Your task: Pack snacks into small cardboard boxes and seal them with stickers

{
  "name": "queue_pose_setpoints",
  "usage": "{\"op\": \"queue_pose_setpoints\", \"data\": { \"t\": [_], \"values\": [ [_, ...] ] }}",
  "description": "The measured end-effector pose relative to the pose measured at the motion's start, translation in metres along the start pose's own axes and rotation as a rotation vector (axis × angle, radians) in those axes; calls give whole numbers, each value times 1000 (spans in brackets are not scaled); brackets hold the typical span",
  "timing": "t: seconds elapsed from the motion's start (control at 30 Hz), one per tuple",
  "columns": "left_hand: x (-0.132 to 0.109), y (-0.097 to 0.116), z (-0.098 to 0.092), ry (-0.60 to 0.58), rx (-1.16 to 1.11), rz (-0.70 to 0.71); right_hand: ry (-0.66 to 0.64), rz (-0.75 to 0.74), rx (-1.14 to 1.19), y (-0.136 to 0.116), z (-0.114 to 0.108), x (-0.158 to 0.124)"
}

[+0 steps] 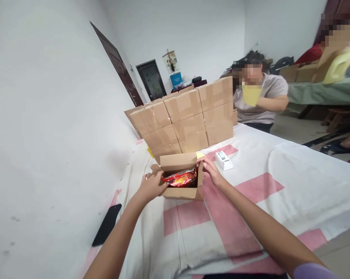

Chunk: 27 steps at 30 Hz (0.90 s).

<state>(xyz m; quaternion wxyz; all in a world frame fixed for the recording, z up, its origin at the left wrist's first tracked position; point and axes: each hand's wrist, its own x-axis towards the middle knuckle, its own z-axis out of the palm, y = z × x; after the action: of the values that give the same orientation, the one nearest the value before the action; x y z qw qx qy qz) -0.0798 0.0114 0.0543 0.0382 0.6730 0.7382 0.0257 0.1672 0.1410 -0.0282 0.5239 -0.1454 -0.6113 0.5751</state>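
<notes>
An open cardboard box (pixel 179 193) stands on the cloth-covered table in front of me, with its flaps raised. Inside lies a shiny red and yellow food packet (pixel 180 179); its lower part is hidden by the box wall. My left hand (pixel 153 186) grips the left side of the box, fingers over the edge by the packet. On the other side, my right hand (pixel 210 170) pinches the upper right flap, near a small yellow paper (pixel 200 155) at the back right corner.
Behind the box rises a wall of taped cardboard boxes (pixel 189 120). A small white device (pixel 224 160) sits to the right, and a black phone (pixel 107 225) lies at the left by the wall. Across the table, a person (pixel 262 93) holds a yellow sheet (pixel 251 95).
</notes>
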Motion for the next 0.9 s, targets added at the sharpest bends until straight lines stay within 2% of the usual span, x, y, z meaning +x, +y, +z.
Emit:
{"op": "queue_pose_setpoints", "data": {
  "t": [0.2,0.33,0.5,0.67,0.8,0.9],
  "values": [
    [-3,8,3,12,-13,103,19,-65,-81,6,3,-6],
    [-8,7,9,65,-87,148,31,-110,-89,17,1,-7],
    [-22,10,8,104,-224,236,-29,-197,-345,23,9,-5],
    [-35,21,1,-23,-348,304,-54,-93,-395,28,18,-1],
    [-30,24,-9,-113,-284,245,-13,-26,-258,28,20,1],
    [-19,23,-13,-95,-197,200,-50,85,-71,24,22,2]
  ]
}}
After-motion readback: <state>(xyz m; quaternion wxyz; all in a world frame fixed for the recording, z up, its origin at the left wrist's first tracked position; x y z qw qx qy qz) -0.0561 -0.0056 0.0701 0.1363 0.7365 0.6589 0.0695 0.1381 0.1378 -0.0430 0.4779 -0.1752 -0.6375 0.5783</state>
